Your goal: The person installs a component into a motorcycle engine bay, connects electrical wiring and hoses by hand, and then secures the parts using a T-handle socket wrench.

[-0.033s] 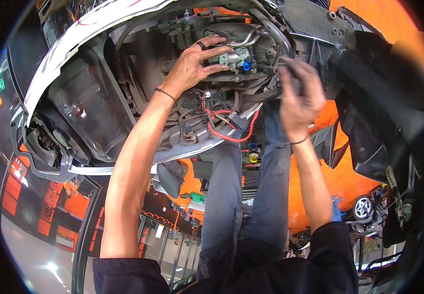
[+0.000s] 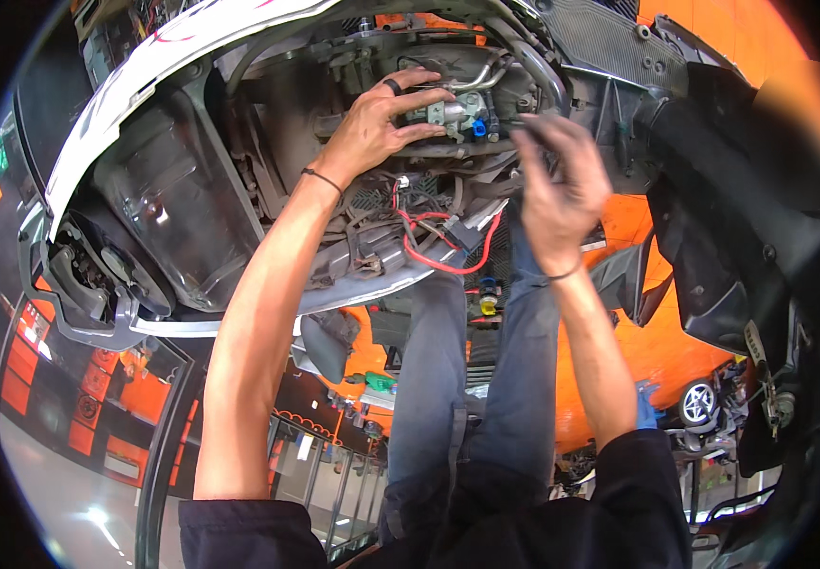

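Observation:
My left hand (image 2: 379,121) reaches up under the vehicle body, its thumb and fingers set around a silvery metal unit (image 2: 451,113). A blue connector (image 2: 479,126) sits at that unit's right side, and bent metal pipes (image 2: 484,76) run above it. My right hand (image 2: 562,185) is raised just right of the unit, its fingers curled and smeared by motion. Whether it holds anything is hidden. Below the unit a red wire (image 2: 440,268) hangs in a loop beside a black plastic block (image 2: 465,235), and a small white connector (image 2: 403,182) stands on a lead.
White and silver bodywork (image 2: 97,133) curves round the left, with a dark smooth panel (image 2: 159,204) inside it. Large black plastic trim (image 2: 704,190) hangs at the right. Past my legs (image 2: 434,379) are an orange floor (image 2: 609,360), a spoked wheel (image 2: 699,403) and metal railings (image 2: 320,479).
My right hand has moved left, closer to the metal unit and the blue connector. My left hand stays almost in place on the unit.

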A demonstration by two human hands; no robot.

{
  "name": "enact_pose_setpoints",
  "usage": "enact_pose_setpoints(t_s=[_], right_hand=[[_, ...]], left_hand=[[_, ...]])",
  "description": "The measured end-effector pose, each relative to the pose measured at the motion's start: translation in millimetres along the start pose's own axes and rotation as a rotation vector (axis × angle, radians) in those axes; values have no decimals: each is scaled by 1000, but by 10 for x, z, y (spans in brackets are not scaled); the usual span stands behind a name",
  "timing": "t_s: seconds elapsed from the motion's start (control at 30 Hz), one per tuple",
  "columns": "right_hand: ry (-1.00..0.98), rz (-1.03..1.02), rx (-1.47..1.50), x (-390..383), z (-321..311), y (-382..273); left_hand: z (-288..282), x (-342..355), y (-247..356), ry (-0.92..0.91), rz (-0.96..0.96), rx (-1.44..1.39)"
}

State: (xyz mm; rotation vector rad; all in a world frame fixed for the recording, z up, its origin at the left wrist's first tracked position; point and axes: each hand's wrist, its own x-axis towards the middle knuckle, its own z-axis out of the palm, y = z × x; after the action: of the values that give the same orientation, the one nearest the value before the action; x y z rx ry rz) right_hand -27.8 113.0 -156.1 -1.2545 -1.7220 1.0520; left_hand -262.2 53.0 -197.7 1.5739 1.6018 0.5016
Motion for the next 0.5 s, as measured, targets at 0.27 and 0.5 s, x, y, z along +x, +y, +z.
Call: enact_pose_setpoints(t_s=[0.27,0.5], right_hand=[[-168,143,-31,-98,666,-73],[-200,59,-171,-77,723,-108]], left_hand=[[21,5,-31,75,8,-78],[26,-14,-73,83,8,-120]])
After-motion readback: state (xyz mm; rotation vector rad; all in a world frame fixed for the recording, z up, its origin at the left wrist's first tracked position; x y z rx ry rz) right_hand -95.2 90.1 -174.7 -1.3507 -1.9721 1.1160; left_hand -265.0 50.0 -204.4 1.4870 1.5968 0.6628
